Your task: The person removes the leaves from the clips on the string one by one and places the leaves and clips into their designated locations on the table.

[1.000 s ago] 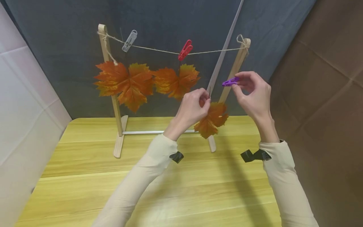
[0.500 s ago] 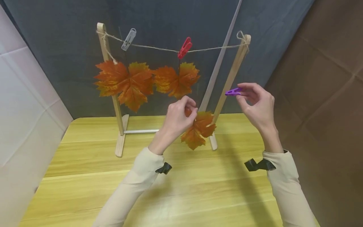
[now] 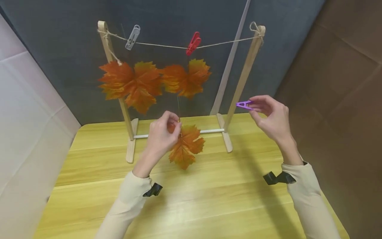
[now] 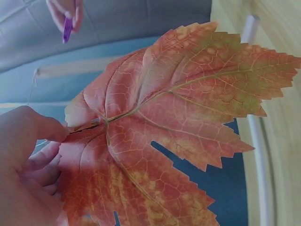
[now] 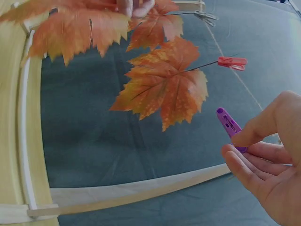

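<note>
My left hand (image 3: pixel 164 132) pinches an orange artificial maple leaf (image 3: pixel 187 147) by its thin dark stem, low in front of the frame. In the left wrist view the leaf (image 4: pixel 155 108) spreads out beyond the thumb. My right hand (image 3: pixel 273 121) holds a purple clothespin (image 3: pixel 244 105) between thumb and fingers, to the right of the frame's right post; its nose points left. Two more maple leaves hang from the twine (image 3: pixel 161 45): one leaf (image 3: pixel 135 83) under a clear grey clothespin (image 3: pixel 132 37), another leaf (image 3: pixel 188 79) under a red clothespin (image 3: pixel 194 43).
The twine runs between two wooden posts, left post (image 3: pixel 119 96) and right post (image 3: pixel 243 76), on flat feet joined by a white rod (image 3: pixel 212 131). The stand sits at the back of a yellow wood-grain table (image 3: pixel 209 199). A dark cloth (image 3: pixel 167 20) hangs behind.
My left hand has moved left and down with the leaf, from beside the right post to mid-frame. My right hand has lowered slightly, still holding the purple clothespin.
</note>
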`<action>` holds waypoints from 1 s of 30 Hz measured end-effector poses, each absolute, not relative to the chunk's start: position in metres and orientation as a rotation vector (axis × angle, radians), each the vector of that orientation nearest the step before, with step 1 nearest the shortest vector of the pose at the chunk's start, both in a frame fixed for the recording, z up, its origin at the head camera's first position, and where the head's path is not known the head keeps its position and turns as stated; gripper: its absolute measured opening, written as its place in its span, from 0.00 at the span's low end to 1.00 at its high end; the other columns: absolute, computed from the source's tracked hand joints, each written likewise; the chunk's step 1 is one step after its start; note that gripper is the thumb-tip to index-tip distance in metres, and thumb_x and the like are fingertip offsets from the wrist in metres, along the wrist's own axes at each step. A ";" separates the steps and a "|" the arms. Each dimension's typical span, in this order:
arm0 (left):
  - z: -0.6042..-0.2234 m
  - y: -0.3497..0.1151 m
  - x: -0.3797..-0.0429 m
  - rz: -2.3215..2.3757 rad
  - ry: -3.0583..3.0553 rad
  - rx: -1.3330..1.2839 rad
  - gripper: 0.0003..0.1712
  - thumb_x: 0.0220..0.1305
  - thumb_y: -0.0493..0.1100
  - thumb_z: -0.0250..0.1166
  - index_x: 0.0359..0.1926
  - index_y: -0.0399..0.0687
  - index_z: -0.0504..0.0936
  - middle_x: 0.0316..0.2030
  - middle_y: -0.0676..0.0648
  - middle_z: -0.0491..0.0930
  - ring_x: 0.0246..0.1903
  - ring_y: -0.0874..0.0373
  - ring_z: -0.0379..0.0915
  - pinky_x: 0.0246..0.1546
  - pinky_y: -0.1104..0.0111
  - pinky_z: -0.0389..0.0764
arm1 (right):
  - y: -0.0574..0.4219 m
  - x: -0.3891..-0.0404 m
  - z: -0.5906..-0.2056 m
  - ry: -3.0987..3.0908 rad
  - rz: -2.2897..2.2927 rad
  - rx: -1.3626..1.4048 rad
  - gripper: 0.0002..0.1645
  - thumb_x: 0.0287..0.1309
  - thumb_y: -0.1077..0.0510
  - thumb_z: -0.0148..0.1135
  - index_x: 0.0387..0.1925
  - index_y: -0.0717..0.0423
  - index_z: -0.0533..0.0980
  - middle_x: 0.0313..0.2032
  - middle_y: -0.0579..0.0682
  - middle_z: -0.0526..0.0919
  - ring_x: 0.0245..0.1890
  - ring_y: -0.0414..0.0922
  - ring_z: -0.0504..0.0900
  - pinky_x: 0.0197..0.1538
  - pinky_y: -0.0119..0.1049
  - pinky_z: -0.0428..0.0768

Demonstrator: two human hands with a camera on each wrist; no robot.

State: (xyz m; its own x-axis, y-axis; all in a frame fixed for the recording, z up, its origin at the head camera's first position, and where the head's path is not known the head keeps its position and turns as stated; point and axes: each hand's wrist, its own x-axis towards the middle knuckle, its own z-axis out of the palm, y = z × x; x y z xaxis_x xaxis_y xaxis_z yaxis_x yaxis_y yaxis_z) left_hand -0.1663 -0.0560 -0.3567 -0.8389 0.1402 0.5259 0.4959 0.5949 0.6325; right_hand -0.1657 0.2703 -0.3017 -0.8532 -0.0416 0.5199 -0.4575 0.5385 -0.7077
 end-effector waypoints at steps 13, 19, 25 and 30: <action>-0.387 -0.107 -0.147 -1.104 -2.526 -0.321 0.07 0.61 0.32 0.62 0.41 0.39 0.77 0.28 0.44 0.82 0.26 0.53 0.75 0.29 0.66 0.73 | 0.280 -0.149 -0.344 -2.455 1.212 0.385 0.17 0.55 0.71 0.68 0.49 0.63 0.82 0.41 0.60 0.90 0.37 0.21 0.83 0.46 0.16 0.79; -0.403 -0.136 -0.135 -1.127 -2.597 -0.227 0.07 0.61 0.32 0.59 0.42 0.38 0.77 0.29 0.44 0.80 0.28 0.53 0.73 0.31 0.67 0.72 | 0.280 -0.144 -0.362 -2.530 1.109 0.386 0.18 0.53 0.69 0.71 0.47 0.60 0.84 0.39 0.57 0.90 0.35 0.24 0.84 0.42 0.16 0.78; -0.416 -0.162 -0.121 -1.115 -2.655 -0.141 0.08 0.61 0.31 0.59 0.42 0.39 0.76 0.29 0.44 0.80 0.28 0.54 0.72 0.30 0.70 0.71 | 0.283 -0.138 -0.380 -2.544 1.096 0.376 0.16 0.52 0.70 0.72 0.45 0.61 0.85 0.39 0.57 0.87 0.36 0.22 0.80 0.43 0.16 0.79; -0.424 -0.183 -0.107 -1.042 -2.720 -0.039 0.07 0.62 0.33 0.59 0.42 0.40 0.76 0.28 0.45 0.78 0.27 0.55 0.70 0.28 0.70 0.70 | 0.286 -0.134 -0.393 -2.582 1.101 0.359 0.17 0.52 0.71 0.72 0.45 0.61 0.85 0.39 0.57 0.89 0.35 0.23 0.81 0.43 0.14 0.77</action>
State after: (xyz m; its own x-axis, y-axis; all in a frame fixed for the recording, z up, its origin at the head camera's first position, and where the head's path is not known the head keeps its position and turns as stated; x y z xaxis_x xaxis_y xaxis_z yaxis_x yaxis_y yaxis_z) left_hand -0.1071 -0.1835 -0.4244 -0.9736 -0.0561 0.2211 0.1060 0.7470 0.6563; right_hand -0.1337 0.2859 -0.3929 -0.9204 -0.1069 0.3760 -0.3454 0.6731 -0.6540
